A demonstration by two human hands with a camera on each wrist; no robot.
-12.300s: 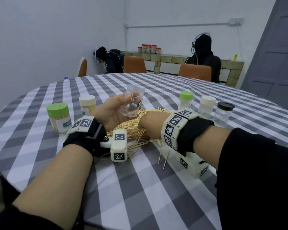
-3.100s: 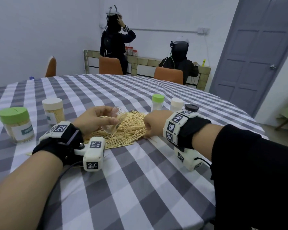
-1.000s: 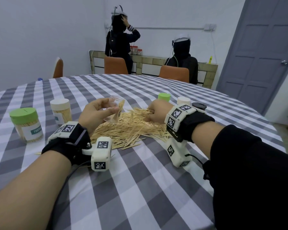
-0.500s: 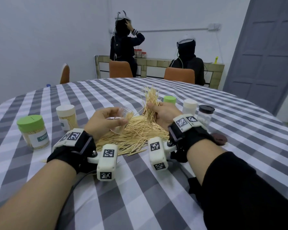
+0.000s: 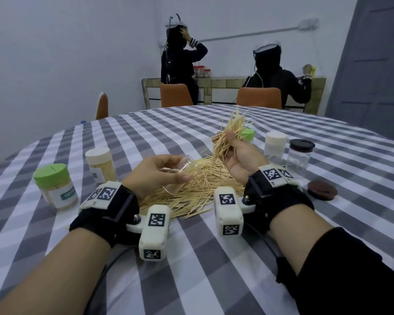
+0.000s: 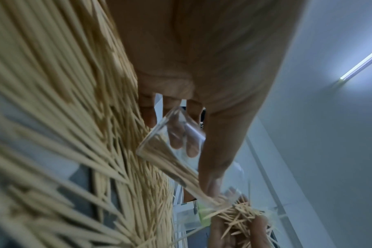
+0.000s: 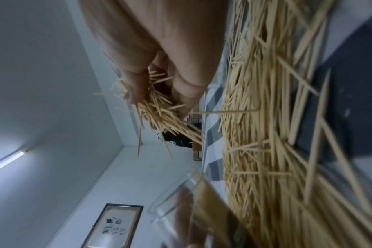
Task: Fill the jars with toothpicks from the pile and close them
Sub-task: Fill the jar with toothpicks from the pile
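My left hand (image 5: 159,171) grips a clear open jar (image 5: 182,176), tilted with its mouth toward the right, just above the toothpick pile (image 5: 191,192). The left wrist view shows the jar (image 6: 172,151) partly filled with toothpicks, fingers wrapped round it. My right hand (image 5: 234,151) is raised above the pile, holding a loose bunch of toothpicks (image 5: 232,130) that sticks up and fans out. In the right wrist view the bunch (image 7: 157,109) is pinched between thumb and fingers, with the jar's rim (image 7: 181,193) below.
Two filled closed jars, green-lidded (image 5: 55,187) and white-lidded (image 5: 100,164), stand at the left. Right of the pile stand a green-lidded jar (image 5: 247,135), a white-lidded jar (image 5: 274,146) and a dark-lidded jar (image 5: 299,158). A loose brown lid (image 5: 322,189) lies on the checked tablecloth (image 5: 191,258). Two people sit behind.
My right hand has lifted a bunch of toothpicks off the pile and raised it higher and turned palm toward me. The left hand keeps the jar tilted near the pile.
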